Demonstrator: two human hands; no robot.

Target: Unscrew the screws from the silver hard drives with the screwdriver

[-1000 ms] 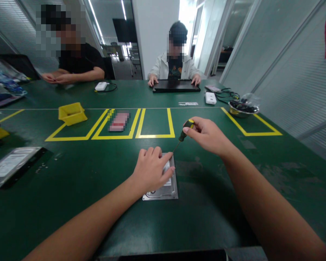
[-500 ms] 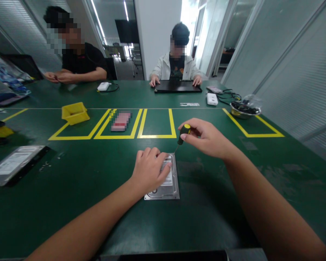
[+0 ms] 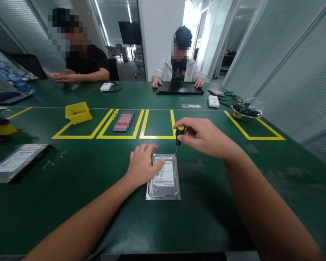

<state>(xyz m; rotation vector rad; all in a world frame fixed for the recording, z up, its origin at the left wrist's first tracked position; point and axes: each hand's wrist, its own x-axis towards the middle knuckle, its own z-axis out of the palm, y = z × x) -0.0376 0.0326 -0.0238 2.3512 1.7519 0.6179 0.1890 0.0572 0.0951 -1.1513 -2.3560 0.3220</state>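
Working the far right corner screw of a hard drive (image 3: 163,177), lying flat mid-desk (image 3: 70,203): right hand (image 3: 206,137) pinching a near-upright screwdriver (image 3: 179,135), left hand (image 3: 141,165) spread flat, pressing the drive's left edge. Next, probably, needing the tip seated square and downward pressure. Leaving open room all around; yellow bin (image 3: 78,112) and second drive (image 3: 16,166) well apart.

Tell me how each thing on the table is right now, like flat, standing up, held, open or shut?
hard drive: lying flat, label up, left hand resting on its left edge.
screwdriver: upright, pinched in right hand, tip at the drive's far right corner.
second hard drive: lying flat, untouched.
yellow bin: upright, open top.
laptop: lid shut, a person's hands on it.
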